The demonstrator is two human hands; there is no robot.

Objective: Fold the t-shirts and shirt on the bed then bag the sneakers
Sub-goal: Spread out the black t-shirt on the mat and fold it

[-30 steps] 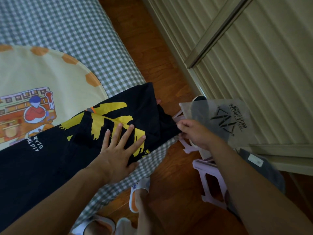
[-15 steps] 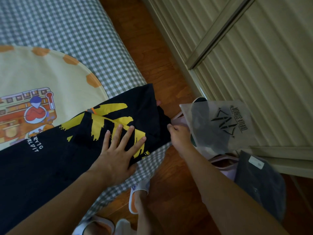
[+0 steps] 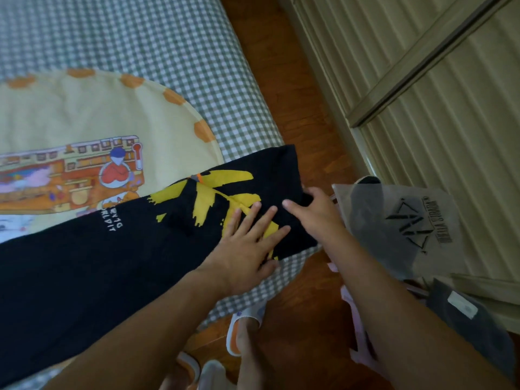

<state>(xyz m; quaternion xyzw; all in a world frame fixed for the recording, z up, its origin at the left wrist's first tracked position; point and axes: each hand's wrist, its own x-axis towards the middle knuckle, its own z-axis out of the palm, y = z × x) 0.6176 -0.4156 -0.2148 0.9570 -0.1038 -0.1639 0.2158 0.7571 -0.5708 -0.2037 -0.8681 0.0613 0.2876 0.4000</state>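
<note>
Black t-shirt (image 3: 112, 263) with yellow print lies on green-white gingham bed (image 3: 168, 52).

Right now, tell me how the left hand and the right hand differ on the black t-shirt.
The left hand lies flat on the black t-shirt, fingers straight and spread over the yellow print; the right hand is at the shirt's end, fingers curled around its edge. The left presses down on the bed; the right grips at the bed's side. Both touch the same shirt.

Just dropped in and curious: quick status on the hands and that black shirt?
Left hand flat, pressing the black t-shirt on the bed. Right hand gripping its edge. Nothing in the way.
</note>
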